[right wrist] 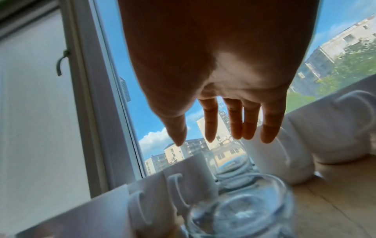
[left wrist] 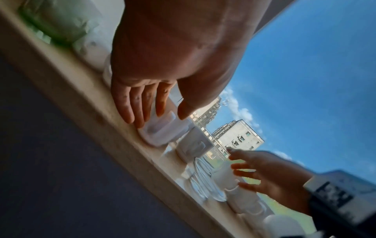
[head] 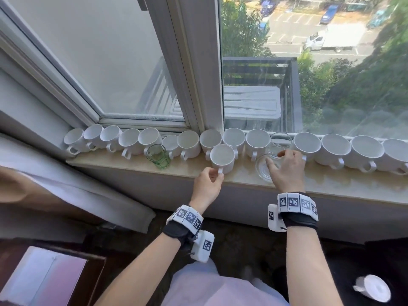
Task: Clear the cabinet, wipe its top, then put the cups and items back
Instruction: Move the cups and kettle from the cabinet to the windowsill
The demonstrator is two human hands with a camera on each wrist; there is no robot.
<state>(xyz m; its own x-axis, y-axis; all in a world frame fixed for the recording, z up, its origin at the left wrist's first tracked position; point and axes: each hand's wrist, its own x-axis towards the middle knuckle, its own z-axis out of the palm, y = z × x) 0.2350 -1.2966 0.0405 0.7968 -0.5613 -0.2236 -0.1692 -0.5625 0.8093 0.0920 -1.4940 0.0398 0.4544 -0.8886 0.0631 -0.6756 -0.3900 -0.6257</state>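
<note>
A long row of white cups (head: 335,149) stands along the beige window sill (head: 242,176). One white cup (head: 221,159) sits in front of the row, handle toward me. My left hand (head: 217,173) reaches its handle (left wrist: 158,133) with straight fingers and thumb, touching it. My right hand (head: 274,157) hovers spread over two clear glasses: a front clear glass (head: 263,171) (right wrist: 240,209) and a rear clear glass (head: 280,140) (right wrist: 230,164). Its fingertips are at the rear glass's rim. A green glass (head: 157,156) (left wrist: 55,21) stands further left.
The window frame post (head: 198,85) rises right behind the cups. A curtain (head: 66,184) hangs at the left end of the sill. A dark cabinet top (head: 44,279) shows at bottom left, a white round object (head: 373,288) at bottom right.
</note>
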